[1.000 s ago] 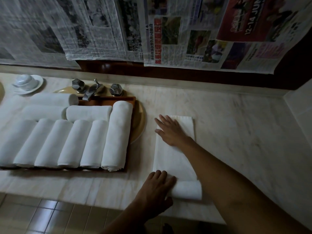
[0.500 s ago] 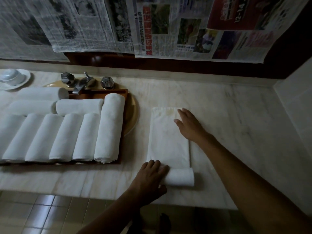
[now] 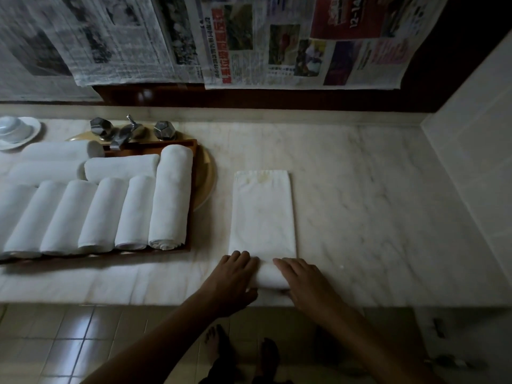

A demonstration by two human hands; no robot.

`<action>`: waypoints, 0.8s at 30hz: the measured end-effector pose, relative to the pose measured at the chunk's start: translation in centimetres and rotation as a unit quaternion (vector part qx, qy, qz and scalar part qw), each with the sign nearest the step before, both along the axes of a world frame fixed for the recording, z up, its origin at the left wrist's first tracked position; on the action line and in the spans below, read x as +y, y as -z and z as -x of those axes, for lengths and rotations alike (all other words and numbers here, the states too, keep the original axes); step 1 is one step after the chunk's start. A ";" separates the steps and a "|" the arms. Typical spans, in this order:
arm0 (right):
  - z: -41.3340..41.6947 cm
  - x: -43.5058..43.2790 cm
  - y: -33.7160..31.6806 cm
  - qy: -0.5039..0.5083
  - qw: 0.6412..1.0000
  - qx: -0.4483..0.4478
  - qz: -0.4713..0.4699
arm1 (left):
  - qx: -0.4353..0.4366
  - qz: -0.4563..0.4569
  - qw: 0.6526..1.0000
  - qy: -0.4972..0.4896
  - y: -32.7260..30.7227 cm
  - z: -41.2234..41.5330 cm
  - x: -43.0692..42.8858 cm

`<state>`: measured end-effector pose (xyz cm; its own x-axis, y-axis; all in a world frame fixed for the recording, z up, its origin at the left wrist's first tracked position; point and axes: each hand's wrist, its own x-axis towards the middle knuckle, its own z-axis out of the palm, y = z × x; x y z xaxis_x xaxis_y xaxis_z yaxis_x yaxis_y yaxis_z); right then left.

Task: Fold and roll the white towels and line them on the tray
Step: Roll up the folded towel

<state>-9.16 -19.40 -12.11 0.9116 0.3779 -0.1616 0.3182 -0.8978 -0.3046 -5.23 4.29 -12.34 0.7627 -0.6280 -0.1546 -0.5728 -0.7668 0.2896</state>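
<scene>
A folded white towel (image 3: 261,212) lies lengthwise on the marble counter, its near end wound into a short roll (image 3: 271,276). My left hand (image 3: 232,279) holds the roll's left end, fingers curled over the top and thumb on the near side. My right hand (image 3: 302,281) rests on the right end with fairly straight fingers. To the left stands a brown wooden tray (image 3: 192,151) with several rolled white towels (image 3: 170,198) lined up side by side, and more rolls lie crosswise behind them.
The tray sits over a yellow basin (image 3: 206,184) with a chrome tap (image 3: 126,133) behind it. At the far left stands a white cup on a saucer (image 3: 16,131). Newspaper sheets hang on the back wall. A tiled wall bounds the counter on the right.
My right hand has left the far part of the flat towel and come back onto the roll's right end. The left hand stayed on the roll.
</scene>
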 end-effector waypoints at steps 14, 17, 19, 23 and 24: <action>3.8 -1.1 -1.8 0.055 0.987 0.086 -0.122 | 0.064 0.126 0.990 -0.019 -0.3 4.8 4.8; 3.0 -1.5 -1.6 0.077 0.985 0.094 -0.124 | 0.077 0.140 0.985 -0.061 -0.1 4.1 5.0; 2.4 -1.6 -1.8 0.100 0.981 0.101 -0.130 | 0.109 0.139 0.980 -0.087 -0.3 3.2 5.0; 1.6 -1.4 -2.4 0.175 0.960 0.119 -0.185 | 0.177 0.167 0.959 -0.148 -0.4 1.9 4.8; 1.4 -1.2 -2.4 0.177 0.961 0.107 -0.182 | 0.186 0.173 0.953 -0.166 -0.3 1.8 4.8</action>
<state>-10.59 -20.58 -9.75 0.9543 0.1180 -0.2746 -0.0913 -0.7598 -0.6438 -7.02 9.05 -12.07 0.8608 -0.4250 -0.2799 -0.1248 -0.7096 0.6935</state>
